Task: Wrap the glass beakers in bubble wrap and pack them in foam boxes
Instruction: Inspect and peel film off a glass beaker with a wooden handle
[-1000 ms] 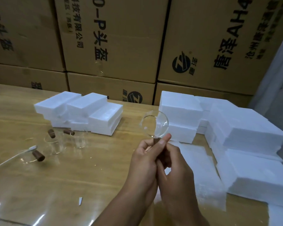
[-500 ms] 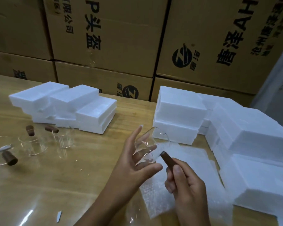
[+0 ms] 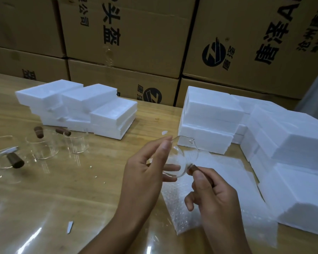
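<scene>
Right grip [image 3: 215, 197]: thumb and curled fingers pinch the brown handle [image 3: 195, 168] of the beaker [image 3: 183, 155]. It is a narrow hold on a short stub, so I judge a small twist could let the glass swing down.
Left grip: the left grip [image 3: 145, 173] is spread open. Its nearly straight fingers touch the glass body from the side and from below, propping it rather than closing round it. If they slide on the smooth glass, all the weight falls on the handle pinch.
Beaker: held in the air between the two grips and tilted, with its spout pointing away from them. The joint between handle and glass looks like the weak spot.
Bubble wrap [image 3: 176, 217]: lies flat directly beneath both grips and would cushion a drop. Its near corner sits under the right wrist, so it may drag when lifted.
Desk [image 3: 81, 189]: bare wood left of the left grip, and a hard landing if the beaker slips that way.
Foam boxes [image 3: 301, 153]: stacked close beyond and to the right of the right grip. A wide swing could knock the glass against them.
Hard to make out: the held beaker's walls nearly vanish against the wrap, so I cannot tell whether the rim is chipped. Which fingertips truly touch it is unclear.
Other beakers [image 3: 42, 146]: far left of the left grip, showing only as faint outlines, with one cut off by the edge of the view.
Cartons [image 3: 136, 43]: stacked behind everything, their tops out of view.
</scene>
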{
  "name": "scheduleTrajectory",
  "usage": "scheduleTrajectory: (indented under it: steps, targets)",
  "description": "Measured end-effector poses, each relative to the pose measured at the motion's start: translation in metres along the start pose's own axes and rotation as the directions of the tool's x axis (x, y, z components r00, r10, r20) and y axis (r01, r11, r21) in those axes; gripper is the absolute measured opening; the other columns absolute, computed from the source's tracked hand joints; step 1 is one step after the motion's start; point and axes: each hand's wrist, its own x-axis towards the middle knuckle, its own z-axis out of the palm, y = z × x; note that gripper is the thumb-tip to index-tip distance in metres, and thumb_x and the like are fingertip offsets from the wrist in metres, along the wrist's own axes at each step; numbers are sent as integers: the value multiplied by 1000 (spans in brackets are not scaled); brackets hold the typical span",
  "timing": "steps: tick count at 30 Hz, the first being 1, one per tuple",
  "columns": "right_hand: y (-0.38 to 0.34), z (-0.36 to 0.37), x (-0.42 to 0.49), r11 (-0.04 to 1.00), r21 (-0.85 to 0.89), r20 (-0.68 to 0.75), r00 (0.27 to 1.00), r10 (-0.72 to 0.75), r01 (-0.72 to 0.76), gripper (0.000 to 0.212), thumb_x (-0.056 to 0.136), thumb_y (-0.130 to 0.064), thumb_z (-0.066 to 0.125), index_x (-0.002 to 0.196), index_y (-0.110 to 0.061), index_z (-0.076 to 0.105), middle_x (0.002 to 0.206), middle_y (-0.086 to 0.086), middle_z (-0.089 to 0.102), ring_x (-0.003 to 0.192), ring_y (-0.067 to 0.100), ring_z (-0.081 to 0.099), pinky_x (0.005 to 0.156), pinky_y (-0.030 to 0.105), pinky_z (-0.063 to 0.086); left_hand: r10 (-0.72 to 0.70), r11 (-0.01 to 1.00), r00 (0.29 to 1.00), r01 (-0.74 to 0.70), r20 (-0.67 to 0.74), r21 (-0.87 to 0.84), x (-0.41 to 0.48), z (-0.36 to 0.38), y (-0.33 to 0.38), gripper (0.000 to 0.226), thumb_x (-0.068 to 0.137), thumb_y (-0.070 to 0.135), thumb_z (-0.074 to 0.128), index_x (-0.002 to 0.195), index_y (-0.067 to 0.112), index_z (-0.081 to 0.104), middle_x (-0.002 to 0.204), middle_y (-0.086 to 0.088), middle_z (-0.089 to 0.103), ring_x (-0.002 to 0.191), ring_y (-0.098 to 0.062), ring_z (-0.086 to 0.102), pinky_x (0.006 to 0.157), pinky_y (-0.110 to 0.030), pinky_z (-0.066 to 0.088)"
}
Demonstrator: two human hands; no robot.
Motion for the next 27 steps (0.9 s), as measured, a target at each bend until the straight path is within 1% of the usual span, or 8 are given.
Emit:
scheduleTrajectory:
  steps: [5, 11, 15, 19, 20, 22, 24, 27]
  targets:
    - [0, -5, 0, 982, 150, 58, 993, 107, -114, 32, 81, -43, 54, 83, -17, 73, 55, -3, 31, 43, 14, 39, 42, 27, 43, 58, 997, 997, -60, 60, 42, 1, -2, -3, 31, 92, 54, 50, 113, 45, 71, 114, 13, 68, 71, -18, 74, 54, -23, 57]
    - [-2, -10, 3, 879, 418, 98, 973, 207, -229, 34, 81, -33, 60, 82, -1, 70, 55, -2, 22, 41, 10, 23, 38, 25, 37, 87, 985, 962, -121, 260, 120, -1, -4, -15, 42, 97, 50, 46, 139, 44, 51, 143, 13, 49, 83, -17, 70, 73, -26, 57]
    - [-4, -12, 4, 831, 480, 131, 960, 247, -280, 33, 80, -32, 61, 79, -1, 71, 54, -2, 20, 41, 10, 20, 37, 23, 35, 88, 977, 947, -143, 309, 157, -3, -6, -15, 54, 90, 46, 60, 141, 50, 44, 144, 15, 45, 83, -14, 64, 75, -23, 53]
    - [-1, -12, 2, 907, 352, 91, 973, 214, -232, 31, 93, -28, 55, 84, -3, 72, 55, -1, 22, 42, 12, 25, 39, 25, 38, 55, 987, 966, -92, 253, 135, -5, -3, -16, 65, 77, 46, 77, 136, 49, 48, 134, 6, 54, 96, -31, 65, 83, -49, 59]
    - [1, -11, 2, 938, 280, 78, 979, 188, -203, 31, 97, -26, 52, 84, -8, 72, 55, -2, 24, 42, 12, 28, 40, 27, 40, 49, 988, 973, -80, 226, 129, -6, -3, -16, 66, 74, 48, 79, 133, 50, 50, 126, 6, 57, 93, -28, 67, 82, -49, 59]
    - [2, -9, 1, 981, 132, 64, 989, 133, -140, 31, 99, -30, 49, 83, -18, 72, 54, -3, 30, 42, 12, 36, 41, 28, 43, 65, 982, 987, -90, 150, 164, -7, -2, -15, 62, 69, 55, 80, 124, 50, 52, 125, 16, 58, 94, -15, 68, 73, -36, 60]
    - [2, -6, 0, 997, -6, 68, 995, 78, -78, 30, 93, -44, 48, 82, -27, 70, 53, -6, 37, 39, 12, 45, 41, 29, 46, 79, 973, 994, -93, 71, 212, -7, -2, -15, 55, 66, 60, 77, 115, 50, 53, 127, 28, 53, 97, -17, 65, 66, -33, 58]
    - [2, -4, -2, 994, -103, 85, 996, 36, -27, 28, 86, -52, 46, 85, -35, 68, 54, -9, 44, 40, 15, 53, 44, 31, 49, 73, 986, 997, -74, 13, 146, -4, -2, -14, 41, 69, 59, 74, 103, 44, 56, 118, 29, 54, 76, -15, 64, 51, -29, 55]
